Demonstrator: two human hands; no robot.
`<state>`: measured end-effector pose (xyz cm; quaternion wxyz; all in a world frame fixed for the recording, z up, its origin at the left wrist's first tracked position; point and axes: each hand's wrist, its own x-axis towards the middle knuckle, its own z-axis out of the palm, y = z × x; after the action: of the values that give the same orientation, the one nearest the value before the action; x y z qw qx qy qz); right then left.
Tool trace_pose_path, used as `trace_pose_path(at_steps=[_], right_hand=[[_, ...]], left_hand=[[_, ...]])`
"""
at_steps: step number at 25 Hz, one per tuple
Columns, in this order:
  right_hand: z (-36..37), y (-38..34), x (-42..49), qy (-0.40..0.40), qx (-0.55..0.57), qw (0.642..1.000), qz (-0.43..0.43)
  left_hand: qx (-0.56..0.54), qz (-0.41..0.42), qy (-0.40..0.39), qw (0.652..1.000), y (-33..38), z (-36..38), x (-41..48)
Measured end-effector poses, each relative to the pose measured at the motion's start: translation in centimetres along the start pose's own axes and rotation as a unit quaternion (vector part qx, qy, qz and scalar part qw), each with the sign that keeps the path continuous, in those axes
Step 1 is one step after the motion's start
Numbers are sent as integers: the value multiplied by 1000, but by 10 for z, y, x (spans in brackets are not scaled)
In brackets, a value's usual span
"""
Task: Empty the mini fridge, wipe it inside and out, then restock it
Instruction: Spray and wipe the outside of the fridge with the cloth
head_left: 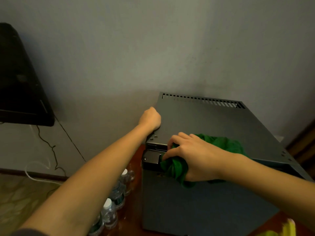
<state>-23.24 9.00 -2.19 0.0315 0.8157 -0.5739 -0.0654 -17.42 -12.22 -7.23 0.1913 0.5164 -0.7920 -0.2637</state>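
Right hand bunches the green cloth in curled fingers, pressed on the mini fridge at its top-front edge, just right of the black hinge cap. Left hand, ahead and left of it, is curled over the fridge's left top edge, probably bracing. Top panel runs away from the right hand toward the wall, so the next wipe likely goes forward; water bottles stand under the left forearm.

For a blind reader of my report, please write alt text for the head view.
A right hand holds a green cloth against the front top edge of a grey fridge; the left hand grips its left edge. Water bottles stand left of it.
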Motion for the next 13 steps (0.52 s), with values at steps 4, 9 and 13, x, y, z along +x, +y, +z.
trace_pose_path(at_steps=[4, 9, 13], right_hand=[[0, 13, -25, -16, -10, 999, 27], [1, 19, -57, -47, -14, 996, 78], [2, -6, -14, -6, -29, 999, 37]], left_hand=[[13, 8, -10, 1000, -4, -1, 2], [10, 10, -4, 1000, 0, 0, 2], [28, 8, 6, 1000, 3, 0, 0]])
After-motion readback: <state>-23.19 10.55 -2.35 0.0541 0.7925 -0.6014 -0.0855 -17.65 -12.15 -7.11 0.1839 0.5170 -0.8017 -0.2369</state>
